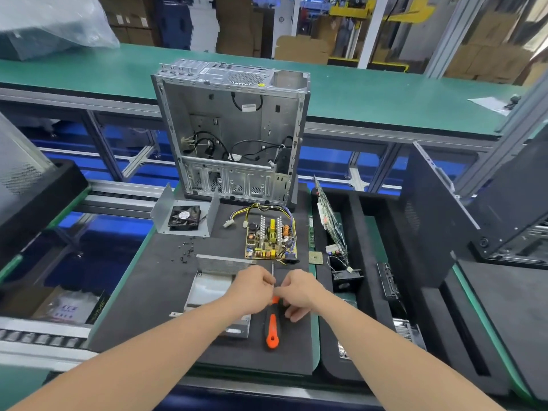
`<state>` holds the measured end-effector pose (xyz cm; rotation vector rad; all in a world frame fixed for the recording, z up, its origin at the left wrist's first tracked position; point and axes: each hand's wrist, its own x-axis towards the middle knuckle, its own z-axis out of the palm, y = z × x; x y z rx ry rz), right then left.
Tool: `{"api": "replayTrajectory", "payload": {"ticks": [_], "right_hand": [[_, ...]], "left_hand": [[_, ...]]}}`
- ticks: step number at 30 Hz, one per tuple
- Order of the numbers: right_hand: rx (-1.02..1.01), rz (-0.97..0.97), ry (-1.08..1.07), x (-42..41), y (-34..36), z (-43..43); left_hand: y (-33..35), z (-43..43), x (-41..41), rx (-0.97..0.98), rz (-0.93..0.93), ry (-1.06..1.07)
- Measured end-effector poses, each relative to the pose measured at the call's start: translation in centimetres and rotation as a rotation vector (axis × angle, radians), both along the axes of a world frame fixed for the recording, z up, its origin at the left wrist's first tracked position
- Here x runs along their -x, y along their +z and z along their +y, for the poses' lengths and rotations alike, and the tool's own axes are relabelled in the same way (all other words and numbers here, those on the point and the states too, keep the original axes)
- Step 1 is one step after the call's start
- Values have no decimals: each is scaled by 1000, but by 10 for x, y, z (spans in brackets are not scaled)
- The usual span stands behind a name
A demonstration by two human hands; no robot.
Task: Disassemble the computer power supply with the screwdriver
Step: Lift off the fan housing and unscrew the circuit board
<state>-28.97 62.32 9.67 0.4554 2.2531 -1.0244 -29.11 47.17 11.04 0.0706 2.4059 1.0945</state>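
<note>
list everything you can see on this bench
foam mat: 1, black, beneath the parts
computer case: 1, grey, upright at back
fan cover: 1, grey, black fan, back left
circuit board: 1, yellow-green, mat centre
power supply housing: 1, grey, mat front
screws: several, black, mat left
screwdriver: 1, orange-black handle, on mat
processor chip: 1, gold, right of circuit board
motherboard: 1, green, upright, right of mat
left hand: 1, pinching screwdriver shaft
right hand: 1, pinching screwdriver shaft

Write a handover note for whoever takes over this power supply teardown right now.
Left hand and right hand: both pinch the screwdriver shaft; its handle lies on the mat.
Done: fan cover, circuit board and loose screws lie apart on the mat.
Open casing lies left of the screwdriver.
Left: check the casing for remaining parts.
</note>
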Motion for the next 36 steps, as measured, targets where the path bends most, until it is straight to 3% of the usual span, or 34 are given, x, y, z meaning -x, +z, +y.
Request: {"api": "replayTrajectory", "payload": {"ticks": [3, 6, 10, 15, 26, 36], "right_hand": [[68, -18, -40, -7, -2, 7], [81, 10, -37, -13, -3, 13], [170, -11, -89, -18, -6, 17], [276, -15, -146, -26, -17, 6], [535, 58, -429, -30, 3, 5], [729, 238, -506, -20, 34, -78]], "left_hand": [[-4, 17, -1, 159, -112, -21], [-8, 26, -4, 156, -224, 58], [-17, 28, -7, 117, -278, 167], [-17, 31, -11, 201, -242, 66], [-3, 14, -6, -66, -57, 0], [43, -76, -8, -359, 55, 216]]}}
